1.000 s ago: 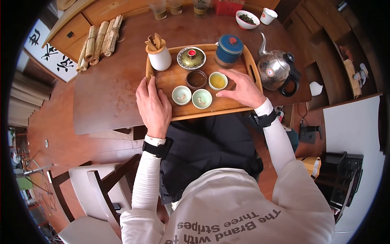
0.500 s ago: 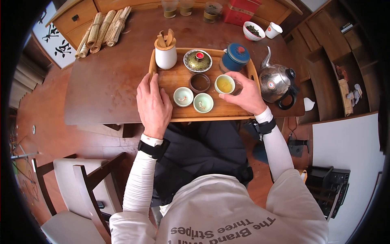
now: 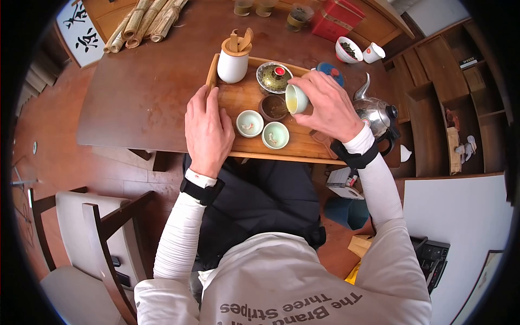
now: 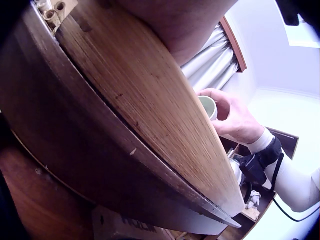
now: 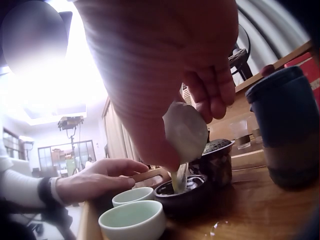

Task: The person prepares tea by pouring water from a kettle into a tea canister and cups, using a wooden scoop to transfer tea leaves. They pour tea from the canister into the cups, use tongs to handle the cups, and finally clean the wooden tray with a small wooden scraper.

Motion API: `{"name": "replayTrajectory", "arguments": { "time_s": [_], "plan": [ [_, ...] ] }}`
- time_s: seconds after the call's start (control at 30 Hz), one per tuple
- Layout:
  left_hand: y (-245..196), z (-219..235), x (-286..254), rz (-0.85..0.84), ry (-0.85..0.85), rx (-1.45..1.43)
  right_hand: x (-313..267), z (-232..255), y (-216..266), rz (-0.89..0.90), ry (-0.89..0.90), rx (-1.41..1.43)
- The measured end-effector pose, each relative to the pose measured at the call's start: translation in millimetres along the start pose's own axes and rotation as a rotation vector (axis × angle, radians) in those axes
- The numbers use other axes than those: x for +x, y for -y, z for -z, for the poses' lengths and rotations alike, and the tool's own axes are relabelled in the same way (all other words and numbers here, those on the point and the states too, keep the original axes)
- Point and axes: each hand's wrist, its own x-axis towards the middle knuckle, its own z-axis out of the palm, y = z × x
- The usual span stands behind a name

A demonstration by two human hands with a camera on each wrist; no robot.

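Note:
My right hand (image 3: pixel 331 111) pinches a pale green cup (image 3: pixel 297 98) between thumb and fingers, tilted over a dark round bowl (image 3: pixel 267 110). In the right wrist view, yellowish liquid (image 5: pixel 179 180) runs from the cup (image 5: pixel 187 134) into the dark bowl (image 5: pixel 175 201). My left hand (image 3: pixel 207 131) rests at the left side of the wooden tray (image 3: pixel 249 156), fingers extended. Two more pale green cups (image 3: pixel 249 123) (image 3: pixel 275 135) stand upright on the tray, below the bowl in the head view. Fish-like figures show inside them.
On the tray are a patterned lidded bowl (image 3: pixel 274 77), a white holder (image 3: pixel 233 67) with wooden tools and a blue lidded pot (image 5: pixel 286 130). A steel kettle (image 3: pixel 374 111) stands right of it. Bamboo rolls (image 3: pixel 142 24), a red box (image 3: pixel 337 20) and a leaf-filled bowl (image 3: pixel 348 50) lie farther back.
My right hand has lifted the cup of yellow liquid from the tray, moved it toward the dark bowl and tipped it. My left hand stays at the tray's left side. The head view has shifted.

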Motion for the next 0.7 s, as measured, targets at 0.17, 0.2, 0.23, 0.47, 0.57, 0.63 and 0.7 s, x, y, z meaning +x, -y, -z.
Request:
{"name": "replayTrajectory", "arguments": {
  "time_s": [0.17, 0.2, 0.23, 0.47, 0.57, 0.63, 0.7],
  "plan": [
    [0, 0, 1, 0.001, 0.008, 0.000, 14, 15, 6, 0.094, 0.056, -0.152],
    [0, 0, 1, 0.003, 0.010, -0.001, 14, 18, 6, 0.083, 0.044, -0.145],
    [0, 1, 1, 0.002, 0.004, -0.008, 13, 19, 6, 0.072, 0.032, -0.137],
    [3, -1, 0, -0.026, 0.011, 0.009, -31, 17, 5, -0.236, 0.075, 0.287],
    [3, -2, 0, -0.029, 0.008, 0.015, -48, 3, 1, -0.259, 0.115, 0.319],
    [4, -2, 0, -0.033, 0.014, 0.021, -54, -5, 0, -0.285, 0.140, 0.311],
    [3, -2, -1, -0.042, 0.020, 0.020, -61, -14, -2, -0.276, 0.108, 0.286]
  ]
}}
